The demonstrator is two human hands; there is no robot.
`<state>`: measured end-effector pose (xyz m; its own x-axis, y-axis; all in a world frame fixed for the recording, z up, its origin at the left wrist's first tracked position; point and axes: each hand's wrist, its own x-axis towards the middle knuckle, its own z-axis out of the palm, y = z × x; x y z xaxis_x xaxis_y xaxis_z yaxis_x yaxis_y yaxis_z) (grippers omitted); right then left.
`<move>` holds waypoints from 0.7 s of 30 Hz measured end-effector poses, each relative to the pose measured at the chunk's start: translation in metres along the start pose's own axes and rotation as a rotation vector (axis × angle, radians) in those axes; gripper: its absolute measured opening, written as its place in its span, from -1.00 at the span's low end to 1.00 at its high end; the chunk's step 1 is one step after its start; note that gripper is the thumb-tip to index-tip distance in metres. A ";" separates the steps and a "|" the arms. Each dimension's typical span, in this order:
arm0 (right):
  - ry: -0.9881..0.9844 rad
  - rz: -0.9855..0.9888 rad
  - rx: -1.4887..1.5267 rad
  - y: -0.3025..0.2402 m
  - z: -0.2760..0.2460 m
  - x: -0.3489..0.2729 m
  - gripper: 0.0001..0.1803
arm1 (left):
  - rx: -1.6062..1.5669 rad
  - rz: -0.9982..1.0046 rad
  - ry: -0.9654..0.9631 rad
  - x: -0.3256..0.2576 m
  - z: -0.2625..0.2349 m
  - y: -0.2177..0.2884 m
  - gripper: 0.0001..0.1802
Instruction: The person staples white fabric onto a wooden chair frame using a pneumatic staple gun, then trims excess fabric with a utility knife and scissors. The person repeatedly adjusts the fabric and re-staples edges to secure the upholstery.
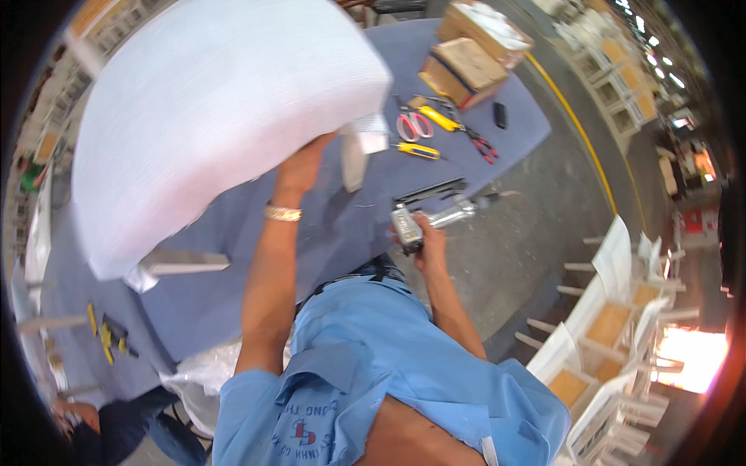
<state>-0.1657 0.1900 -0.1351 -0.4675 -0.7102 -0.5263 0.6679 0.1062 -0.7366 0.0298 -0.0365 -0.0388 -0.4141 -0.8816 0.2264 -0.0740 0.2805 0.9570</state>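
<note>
A large upholstered chair (225,101) in pale striped fabric rests on the blue-grey covered table, its light legs pointing toward me. At its near edge, beside one chair leg (353,163), my left hand (301,165) is closed on the chair. Its fingertips are hidden behind the fabric edge. My right hand (429,242) is wrapped round a silver and black air staple gun (408,229), held near the table's right edge. The gun is apart from the chair.
Scissors (412,126), a yellow-handled screwdriver (418,151), red-handled pliers (482,146) and a dark phone-like object (500,116) lie on the table (334,233). Cardboard boxes (462,71) stand behind them. Wooden chair frames (598,334) line the right. Another person's arm (81,414) shows lower left.
</note>
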 end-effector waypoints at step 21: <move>-0.260 -0.835 -1.396 -0.175 -0.018 0.293 -0.63 | -0.670 -0.121 0.877 -0.051 0.115 0.053 -0.60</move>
<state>-0.4298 -0.0247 -0.1681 -0.2078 -0.9645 0.1631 -0.7762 0.0611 -0.6275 -0.0579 0.0668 -0.0202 0.3675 -0.9267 -0.0786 0.5442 0.1458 0.8262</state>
